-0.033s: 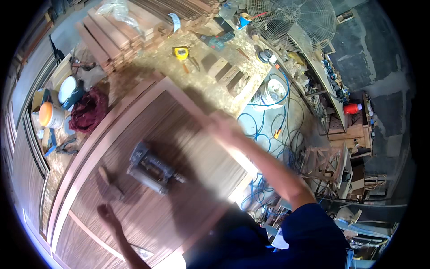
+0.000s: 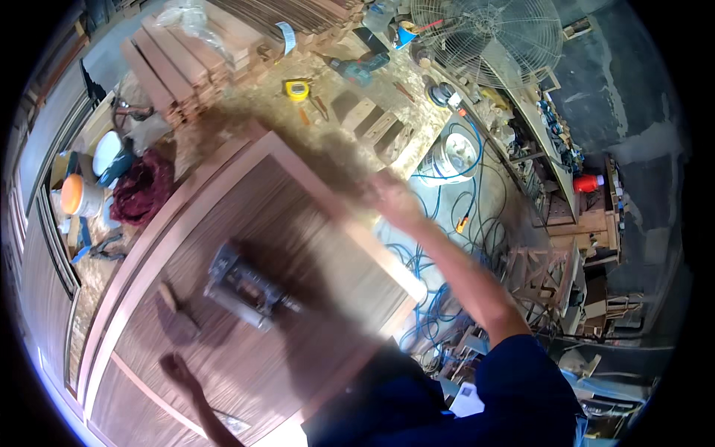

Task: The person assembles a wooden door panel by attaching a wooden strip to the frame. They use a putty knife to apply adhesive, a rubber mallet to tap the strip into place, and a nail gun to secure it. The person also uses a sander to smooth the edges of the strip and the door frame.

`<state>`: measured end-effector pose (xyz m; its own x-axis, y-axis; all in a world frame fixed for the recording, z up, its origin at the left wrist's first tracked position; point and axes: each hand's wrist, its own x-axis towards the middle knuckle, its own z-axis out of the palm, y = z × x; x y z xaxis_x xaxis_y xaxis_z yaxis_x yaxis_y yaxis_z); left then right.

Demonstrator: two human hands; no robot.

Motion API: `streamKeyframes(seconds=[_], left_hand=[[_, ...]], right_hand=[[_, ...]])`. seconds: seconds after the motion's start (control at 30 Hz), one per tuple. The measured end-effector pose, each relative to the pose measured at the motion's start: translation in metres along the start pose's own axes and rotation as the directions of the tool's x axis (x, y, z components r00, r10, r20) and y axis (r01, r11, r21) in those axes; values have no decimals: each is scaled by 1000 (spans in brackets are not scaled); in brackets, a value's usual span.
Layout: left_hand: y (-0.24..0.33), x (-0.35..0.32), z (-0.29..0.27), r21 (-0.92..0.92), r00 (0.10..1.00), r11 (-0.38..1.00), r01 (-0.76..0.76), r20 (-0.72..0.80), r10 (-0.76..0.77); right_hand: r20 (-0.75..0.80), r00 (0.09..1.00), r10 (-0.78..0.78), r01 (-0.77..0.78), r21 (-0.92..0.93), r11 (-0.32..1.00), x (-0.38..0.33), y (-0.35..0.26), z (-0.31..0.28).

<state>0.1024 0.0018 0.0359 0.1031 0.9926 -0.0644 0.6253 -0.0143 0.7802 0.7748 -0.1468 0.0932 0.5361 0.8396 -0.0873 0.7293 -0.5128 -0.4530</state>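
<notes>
A large wood-grained panel (image 2: 246, 201) with a pale wooden frame strip (image 2: 376, 253) along its edge lies in front of me. My left hand (image 2: 177, 370) is curled closed low over the panel's left part; what it holds, if anything, is hidden. Smeared by motion, my right hand (image 2: 391, 197) is just beyond the far right edge strip, its fingers unclear. Between the hands, a dark nail gun (image 2: 244, 287) rests on its side on the panel. Left of it lies a tool with a wooden handle (image 2: 167, 296), its head dim in shadow.
Beyond the panel, the workbench holds a yellow tape measure (image 2: 296, 90), a drill (image 2: 354, 70) and stacked wood strips (image 2: 167, 63). A maroon cloth (image 2: 145, 186) and an orange-topped tub (image 2: 80, 195) sit at left. Blue hoses (image 2: 424, 257) and a white bucket (image 2: 453, 156) are at right.
My right hand has moved right, off the edge strip to just outside it. The left hand stays curled in nearly the same place, and the whole view has shifted slightly.
</notes>
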Motion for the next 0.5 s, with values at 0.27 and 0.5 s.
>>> streamKeyframes(seconds=[0.27,0.5], left_hand=[[-58,-264,1,892,922,436,120,63,-381],[-9,-408,-19,888,832,454,-64,299,-467]], right_hand=[[-533,835,139,-435,-483,760,198,373,-142],[-362,925,117,-168,-111,980,256,426,-173]])
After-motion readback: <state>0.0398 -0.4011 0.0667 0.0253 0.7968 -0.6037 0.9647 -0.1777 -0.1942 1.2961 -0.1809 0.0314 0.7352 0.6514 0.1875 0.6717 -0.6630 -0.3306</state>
